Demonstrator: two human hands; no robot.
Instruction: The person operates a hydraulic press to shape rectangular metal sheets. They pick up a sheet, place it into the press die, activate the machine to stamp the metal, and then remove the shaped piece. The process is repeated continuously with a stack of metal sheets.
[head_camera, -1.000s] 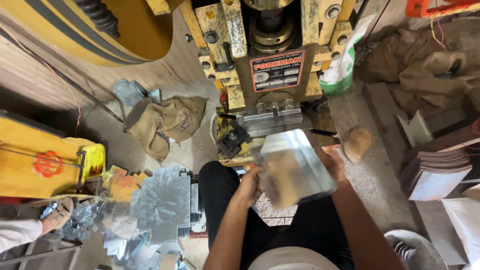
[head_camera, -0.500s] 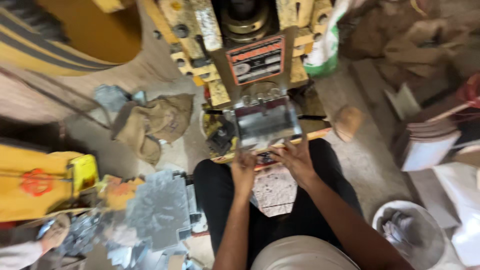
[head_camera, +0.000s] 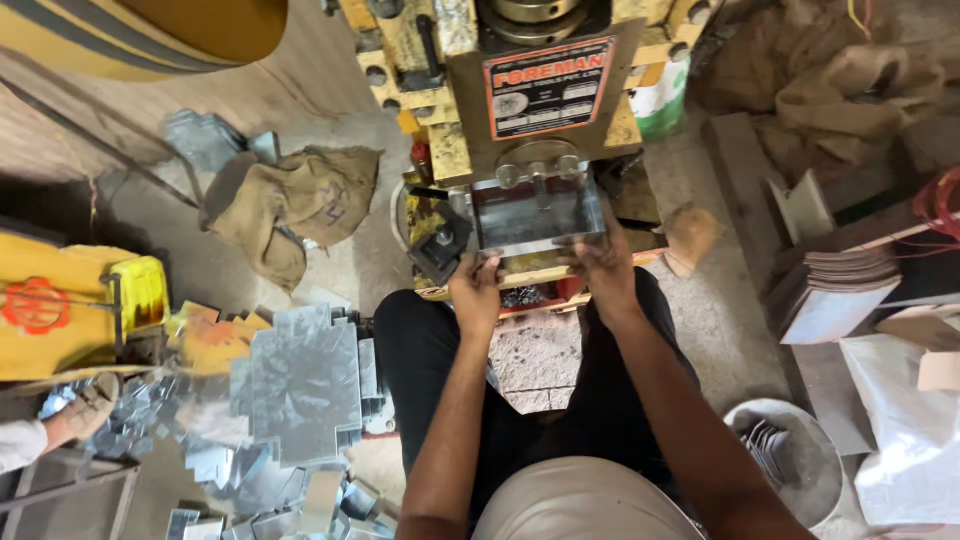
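Tray (head_camera: 538, 215) sits under the press (head_camera: 520, 110), held by 2 hands.
Left hand (head_camera: 476, 290) grips its near left corner, right hand (head_camera: 603, 265) its near right corner; its long side runs left to right.

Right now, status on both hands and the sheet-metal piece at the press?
Left hand and right hand both grip the shiny folded sheet-metal tray. Tray sits under the yellow press. Nothing between hands and tray.

Both hands (head_camera: 540, 285) on metal tray (head_camera: 537, 215)
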